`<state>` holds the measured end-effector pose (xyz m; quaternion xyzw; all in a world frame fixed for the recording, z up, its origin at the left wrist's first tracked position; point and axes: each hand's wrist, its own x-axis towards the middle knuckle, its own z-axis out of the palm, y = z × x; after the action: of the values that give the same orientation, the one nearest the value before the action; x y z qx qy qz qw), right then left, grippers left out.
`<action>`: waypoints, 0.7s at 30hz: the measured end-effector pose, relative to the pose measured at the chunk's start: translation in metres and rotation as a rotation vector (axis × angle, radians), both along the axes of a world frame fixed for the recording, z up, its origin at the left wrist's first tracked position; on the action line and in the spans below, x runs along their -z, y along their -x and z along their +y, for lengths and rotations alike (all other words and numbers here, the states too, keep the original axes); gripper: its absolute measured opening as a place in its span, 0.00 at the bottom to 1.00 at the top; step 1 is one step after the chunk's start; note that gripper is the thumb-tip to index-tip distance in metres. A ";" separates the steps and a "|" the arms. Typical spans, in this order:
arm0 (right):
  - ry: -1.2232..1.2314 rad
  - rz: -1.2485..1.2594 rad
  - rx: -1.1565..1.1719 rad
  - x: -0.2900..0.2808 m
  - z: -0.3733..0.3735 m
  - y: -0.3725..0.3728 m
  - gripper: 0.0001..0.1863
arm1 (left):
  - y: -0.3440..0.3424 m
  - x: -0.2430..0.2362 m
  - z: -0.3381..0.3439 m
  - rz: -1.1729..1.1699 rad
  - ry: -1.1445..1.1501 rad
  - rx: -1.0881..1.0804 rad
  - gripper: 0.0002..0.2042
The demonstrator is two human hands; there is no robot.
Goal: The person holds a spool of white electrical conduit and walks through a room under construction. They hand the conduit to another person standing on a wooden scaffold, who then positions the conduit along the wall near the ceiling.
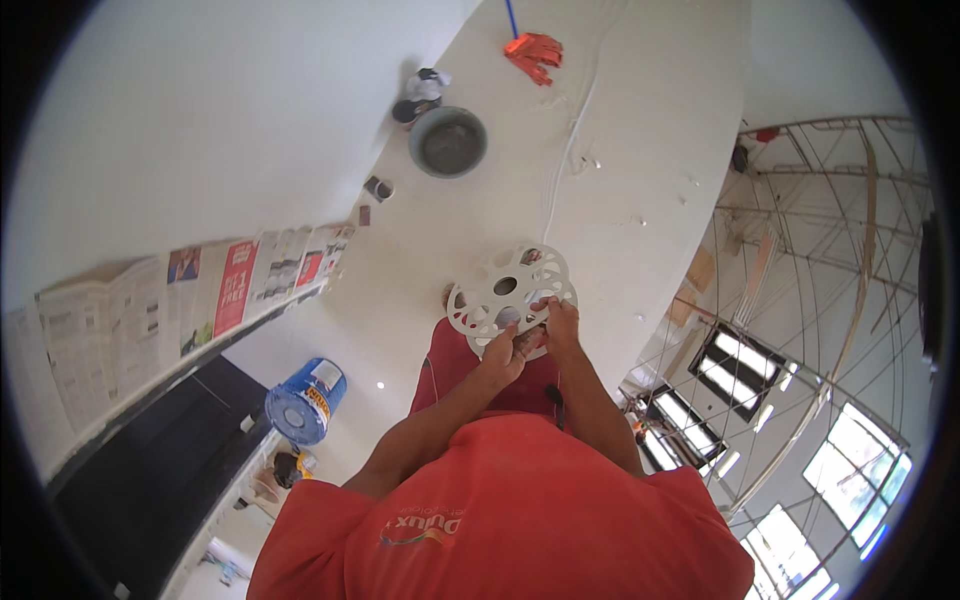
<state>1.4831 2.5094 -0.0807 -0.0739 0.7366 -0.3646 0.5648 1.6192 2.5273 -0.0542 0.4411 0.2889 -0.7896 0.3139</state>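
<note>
One white plastic reel, with two round ends full of holes (pixel 487 287), is in front of the person, over the dark red trousers (pixel 445 365). The handling looks partly done, I think: the reel is off the floor and held, but not put down. Its middle part is mostly hidden, so I cannot tell how much is wound on it, or how much work is left.

One flat round end faces up at the head, tipped a little. The other end peeks out behind it, toward 2 o'clock. The face is round, so it has no clear long way; the line through its center hole seems to point up toward the head.

The left hand (pixel 514 352) is closed on the reel at 6 o'clock. The right hand (pixel 562 322) grips its edge at 4 o'clock.

Farther out, a thin pale line lies on the whitish floor (pixel 460 220) toward 1 o'clock; I cannot tell if it joins the reel. A round gray tub (pixel 417 137) sits at 11 o'clock, an orange-red cloth mop (pixel 537 58) at 12, and a round blue bucket (pixel 300 408) at 8.
</note>
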 end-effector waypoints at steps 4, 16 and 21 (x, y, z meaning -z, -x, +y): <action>-0.026 -0.161 -0.007 -0.005 0.013 -0.012 0.16 | -0.107 -0.032 0.019 0.049 0.121 0.491 0.19; -0.340 -0.190 -0.625 -0.040 -0.056 -0.022 0.19 | -0.190 0.071 0.053 -0.706 0.421 0.775 0.29; -0.350 -0.391 -0.742 -0.031 -0.044 -0.031 0.19 | -0.185 0.115 0.086 -1.176 0.639 0.692 0.28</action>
<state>1.5137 2.4658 -0.0494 -0.1661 0.5903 -0.0147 0.7898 1.8040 2.6133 -0.1691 0.7431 -0.3245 -0.5228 0.2631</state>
